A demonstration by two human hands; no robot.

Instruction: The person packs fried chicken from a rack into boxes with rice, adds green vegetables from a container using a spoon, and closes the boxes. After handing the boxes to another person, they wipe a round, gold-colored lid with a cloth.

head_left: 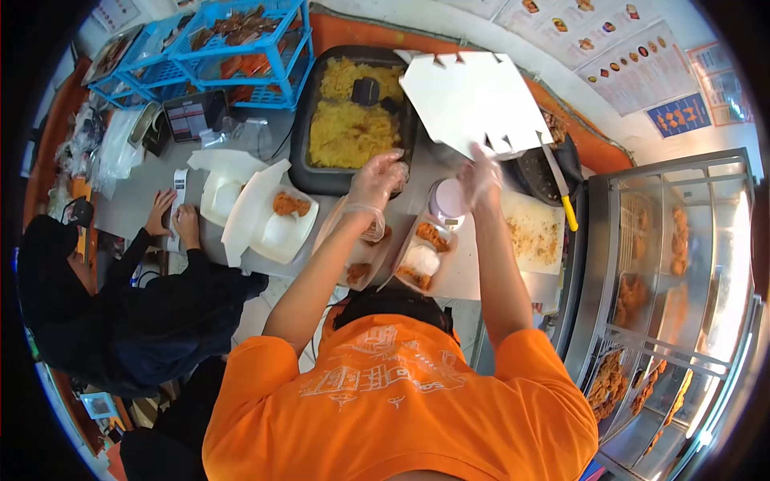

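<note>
My right hand (483,180), in a clear plastic glove, grips the near edge of a flat white unfolded box (473,100). My gloved left hand (378,183) hovers near the front right corner of a black electric pan (298,164) of yellow food (353,132). Its fingers are loosely curled with a gap to the thumb, and nothing shows in them. Between my arms stands an open box with white rice (421,258) and fried chicken (433,236). A small kitchen scale (447,200) is behind it. Another box with chicken (358,272) is partly hidden by my left forearm.
At left, a person in black (136,321) has both hands on a paper strip (178,192). Open white boxes (277,240) hold rice and chicken. Blue racks (281,60) stand behind. To the right are a yellow-handled knife (568,210), a crumb-covered board (533,236) and a display cabinet (601,232).
</note>
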